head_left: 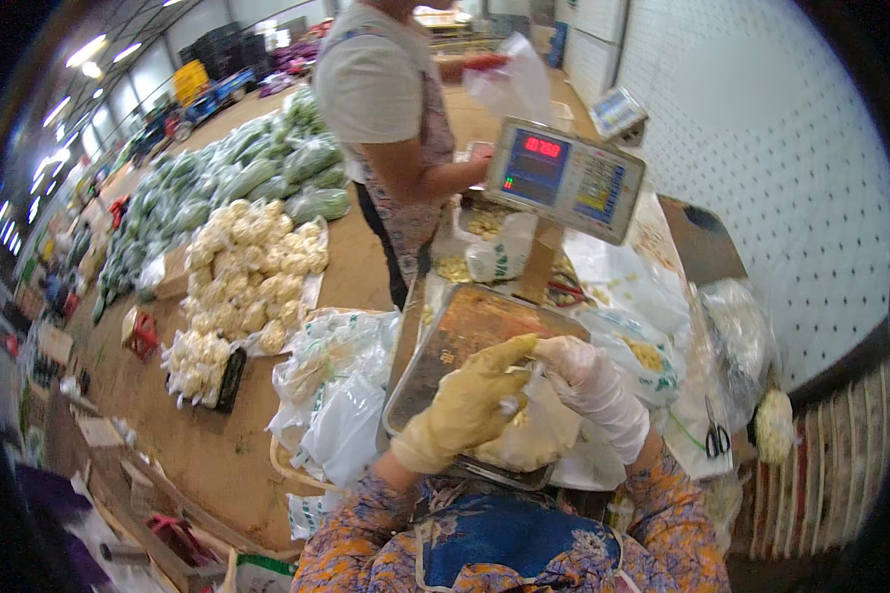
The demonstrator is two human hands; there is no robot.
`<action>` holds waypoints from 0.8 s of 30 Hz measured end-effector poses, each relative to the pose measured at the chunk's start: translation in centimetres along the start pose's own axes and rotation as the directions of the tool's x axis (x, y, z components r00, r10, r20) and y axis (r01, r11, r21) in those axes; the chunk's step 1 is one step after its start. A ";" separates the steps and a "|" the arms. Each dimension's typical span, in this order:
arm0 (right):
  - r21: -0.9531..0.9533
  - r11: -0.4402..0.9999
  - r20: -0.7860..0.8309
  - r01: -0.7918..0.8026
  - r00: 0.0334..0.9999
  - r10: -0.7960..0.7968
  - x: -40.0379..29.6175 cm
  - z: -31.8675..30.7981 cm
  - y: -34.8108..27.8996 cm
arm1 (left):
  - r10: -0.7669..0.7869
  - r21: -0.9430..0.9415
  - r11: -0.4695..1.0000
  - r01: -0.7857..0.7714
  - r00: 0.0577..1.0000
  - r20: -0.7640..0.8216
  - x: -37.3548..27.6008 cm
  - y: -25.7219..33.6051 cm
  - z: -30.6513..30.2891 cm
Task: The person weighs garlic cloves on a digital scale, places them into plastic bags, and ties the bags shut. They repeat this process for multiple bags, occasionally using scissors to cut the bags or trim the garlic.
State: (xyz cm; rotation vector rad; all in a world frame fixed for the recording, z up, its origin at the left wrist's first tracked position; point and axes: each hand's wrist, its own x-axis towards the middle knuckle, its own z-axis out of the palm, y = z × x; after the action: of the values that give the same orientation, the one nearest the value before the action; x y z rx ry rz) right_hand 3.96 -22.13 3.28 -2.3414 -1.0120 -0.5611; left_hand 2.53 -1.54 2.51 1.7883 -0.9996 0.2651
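Note:
My left hand (466, 404), in a yellowish rubber glove, grips the gathered top of a clear plastic bag (528, 445). Pale pieces, seemingly peeled garlic cloves, fill the bag, which rests at the near end of the metal pan (482, 319) of a digital scale. My right hand (593, 389) wears a whitish glove and closes on the bag's neck from the other side. The fingertips of both hands meet above the bag, and the fingers partly hide its neck. Beyond the pan, the scale's display (564, 178) is lit with red digits.
A co-worker (386, 96) stands across the table, holding a plastic bag (515, 81). Printed plastic bags (341, 385) fill a basket on my left. Filled bags (252, 267) are heaped on the floor beyond. Black-handled scissors (716, 434) lie at the table's right edge.

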 end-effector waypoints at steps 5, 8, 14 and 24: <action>-0.346 0.927 0.075 0.143 0.989 -0.125 -0.8 0.1 0.4 | 0.063 0.504 0.863 -0.032 0.997 -0.046 -0.6 1.1 -1.9; -0.343 0.938 0.154 0.045 0.988 0.009 -4.0 1.4 4.2 | 0.001 0.694 0.718 0.048 0.998 -0.070 -4.2 -0.5 -2.5; -0.296 0.939 0.065 -0.178 0.976 0.206 -10.2 5.6 9.7 | -0.259 0.448 0.842 0.301 0.953 -0.155 -8.9 -2.6 -1.3; 0.929 -0.314 0.352 -0.198 0.737 0.577 -0.6 5.7 -0.2 | -0.465 -0.495 0.774 0.396 0.885 -0.019 -2.9 1.3 2.8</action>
State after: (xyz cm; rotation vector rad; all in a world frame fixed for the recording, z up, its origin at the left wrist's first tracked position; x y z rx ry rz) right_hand 4.36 -18.87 -1.46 -0.8302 -0.0808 0.2770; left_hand -0.96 -2.67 0.41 1.4585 -0.4664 -0.1413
